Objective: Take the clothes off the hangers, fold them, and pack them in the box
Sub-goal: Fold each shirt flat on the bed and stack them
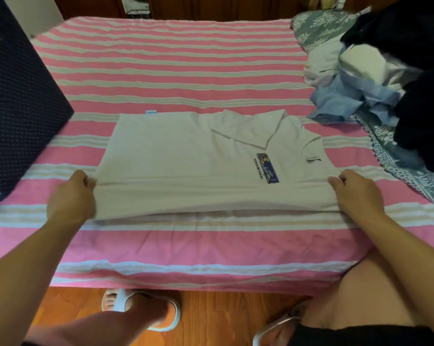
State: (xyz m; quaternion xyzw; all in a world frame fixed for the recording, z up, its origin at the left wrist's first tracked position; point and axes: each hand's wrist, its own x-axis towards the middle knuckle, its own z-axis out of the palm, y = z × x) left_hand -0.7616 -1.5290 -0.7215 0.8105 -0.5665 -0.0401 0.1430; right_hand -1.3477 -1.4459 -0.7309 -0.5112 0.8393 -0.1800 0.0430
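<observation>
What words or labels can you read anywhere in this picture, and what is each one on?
"HONOR OF KINGS": printed sideways beside a blue graphic on the chest of the white T-shirt.
Neck label inside the collar: too small to read.
Blue tag at the shirt's far edge: too blurred to read.
Nothing else legible.

A bed (176, 71) covered in a pink, white and beige striped sheet fills the room's middle. Beyond its far edge stands dark wooden furniture (211, 6). Under its near edge runs a reddish-brown wooden plank floor (211, 318). Light is warm and dim.
</observation>
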